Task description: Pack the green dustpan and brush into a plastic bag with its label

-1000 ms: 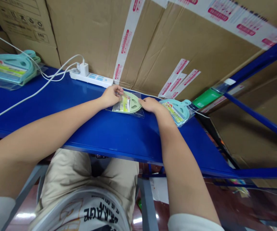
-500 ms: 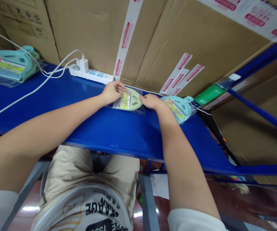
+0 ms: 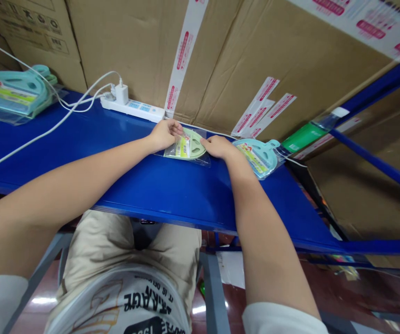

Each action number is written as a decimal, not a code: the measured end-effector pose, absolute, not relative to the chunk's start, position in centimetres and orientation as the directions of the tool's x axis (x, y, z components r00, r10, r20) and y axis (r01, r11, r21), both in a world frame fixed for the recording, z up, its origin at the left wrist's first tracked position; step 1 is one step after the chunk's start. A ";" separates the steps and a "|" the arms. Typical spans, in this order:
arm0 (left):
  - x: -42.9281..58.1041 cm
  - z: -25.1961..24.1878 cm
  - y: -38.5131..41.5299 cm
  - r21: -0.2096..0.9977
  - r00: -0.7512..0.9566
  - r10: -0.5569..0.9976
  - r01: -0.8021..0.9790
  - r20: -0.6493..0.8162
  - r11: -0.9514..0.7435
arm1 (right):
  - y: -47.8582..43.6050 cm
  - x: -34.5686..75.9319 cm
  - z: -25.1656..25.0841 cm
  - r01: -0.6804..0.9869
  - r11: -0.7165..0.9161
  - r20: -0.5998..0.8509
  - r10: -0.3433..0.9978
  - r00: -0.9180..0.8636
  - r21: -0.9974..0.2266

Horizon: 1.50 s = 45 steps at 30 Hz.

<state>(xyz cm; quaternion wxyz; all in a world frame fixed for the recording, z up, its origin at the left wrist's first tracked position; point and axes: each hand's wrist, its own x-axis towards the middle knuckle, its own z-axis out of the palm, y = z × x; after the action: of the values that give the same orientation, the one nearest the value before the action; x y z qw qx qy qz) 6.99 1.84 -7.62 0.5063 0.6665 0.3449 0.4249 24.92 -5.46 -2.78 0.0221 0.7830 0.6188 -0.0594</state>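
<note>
Nearest, one pale T-shirt (image 3: 116, 297) is seen, printed with dark lettering that is partly folded away; "DELI" can be made out. Below the counter (image 3: 172, 185), one pair of beige trousers (image 3: 97, 239) is shown.

On the counter, toward its back edge, one light-green plastic item (image 3: 196, 144) in a clear bag is placed between two hands. Its left end is met by the left hand (image 3: 165, 134), whose fingers are curled inward; whether the bag is pinched there cannot be told. Its right rim is touched by the thumb side of the right hand (image 3: 219, 146), the fingers being mostly hidden, so its grip cannot be told. One yellow-and-white label (image 3: 183, 147) is carried, its print too small to be read.

Just beside the right hand, one bagged light-blue item (image 3: 262, 150) is laid. Well to the left, another blue item (image 3: 15, 83) is stacked over a green one (image 3: 40, 107); yellow labelling is borne by both blue ones.

Farther back, one white power strip (image 3: 144, 110) and one green-labelled bottle (image 3: 302, 136) are set. Behind, cardboard (image 3: 123, 41) is crossed by one long tape strip (image 3: 182, 55), red-printed illegibly; three shorter strips (image 3: 255, 111) are clustered rightward.
</note>
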 end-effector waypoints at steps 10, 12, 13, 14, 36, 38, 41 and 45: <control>6.9 -8.0 2.6 0.933 0.490 0.840 0.131 0.232 -0.334 | -5.2 25.3 -3.2 0.970 -0.236 -0.093 0.969 0.230 -0.062; 6.6 -7.7 2.5 0.885 0.517 0.819 0.221 0.251 -0.410 | -5.3 25.2 -3.1 0.968 -0.243 -0.096 0.967 0.237 -0.065; 6.4 -7.5 2.4 0.841 0.529 0.805 0.280 0.269 -0.464 | -5.3 25.1 -3.0 0.967 -0.245 -0.102 0.966 0.238 -0.064; 6.1 -7.4 2.3 0.786 0.538 0.791 0.338 0.290 -0.518 | -5.4 25.0 -2.9 0.967 -0.246 -0.109 0.965 0.239 -0.060; 3.7 -6.4 2.7 0.611 0.540 0.799 0.547 0.266 -0.573 | -5.7 25.5 -2.2 0.942 -0.288 -0.104 0.956 0.274 -0.170; 2.9 -6.2 3.0 0.590 0.525 0.818 0.592 0.234 -0.549 | -6.0 25.8 -2.0 0.903 -0.358 -0.133 0.933 0.335 -0.237; 2.0 -5.9 3.6 0.520 0.536 0.824 0.659 0.182 -0.543 | -6.6 26.3 -1.6 0.798 -0.434 -0.209 0.901 0.381 -0.417; 1.5 -5.5 3.6 0.456 0.586 0.794 0.669 0.162 -0.587 | -7.7 26.7 -1.0 0.615 -0.469 -0.292 0.881 0.371 -0.634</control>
<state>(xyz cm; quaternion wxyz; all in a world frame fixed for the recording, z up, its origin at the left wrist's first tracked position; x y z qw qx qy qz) 1.52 3.63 -5.54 0.1761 0.8729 0.4191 0.1771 26.75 -7.69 -0.99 -0.2155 0.7995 0.4679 -0.3089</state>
